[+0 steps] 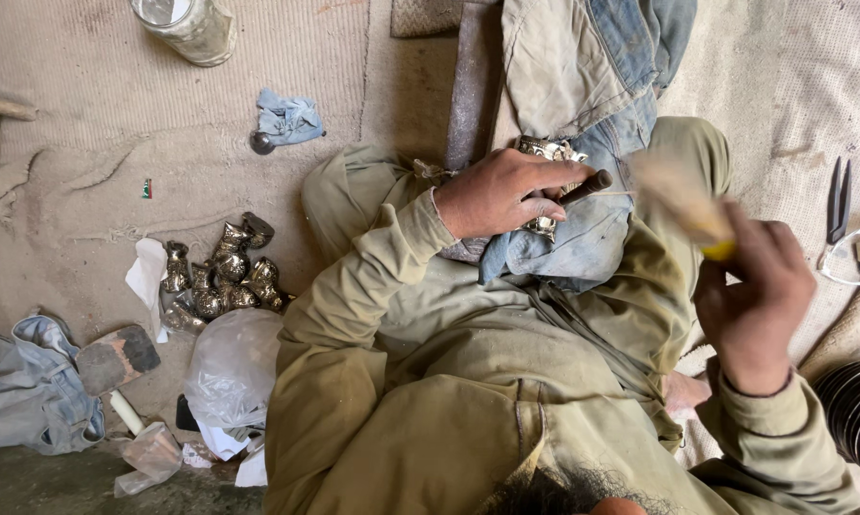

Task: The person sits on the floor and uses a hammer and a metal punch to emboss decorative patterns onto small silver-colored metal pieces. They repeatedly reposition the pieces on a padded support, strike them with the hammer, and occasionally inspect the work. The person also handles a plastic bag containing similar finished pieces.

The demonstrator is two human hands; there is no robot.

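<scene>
1. On the person's lap, over a piece of blue denim cloth (582, 238), the left hand (506, 195) is pressing down an ornate silver metal piece (544, 151), its fingers closing around the piece and a dark wooden rod (587, 186) that is sticking out to the right.
2. Just to the right, the right hand (754, 296) is holding a brush with a yellow handle (692, 210), fingers curling tight around it; the brush is blurring, so it is likely sweeping in motion.
3. Judging by the scene, one piece is being worked on the lap, while a pile of similar silver pieces (222, 277) is lying on the sandy floor (86, 114) well to the left; which of these are finished cannot be told.
4. Near that pile, a clear plastic bag (231, 367) is sitting crumpled, its contents unclear.
5. At the top left, a glass jar (186, 27) is standing, contents hard to make out.
6. Far right, black pliers (838, 200) are lying on the floor, and ridged dark containers (854, 410) are stacking at the edge.
</scene>
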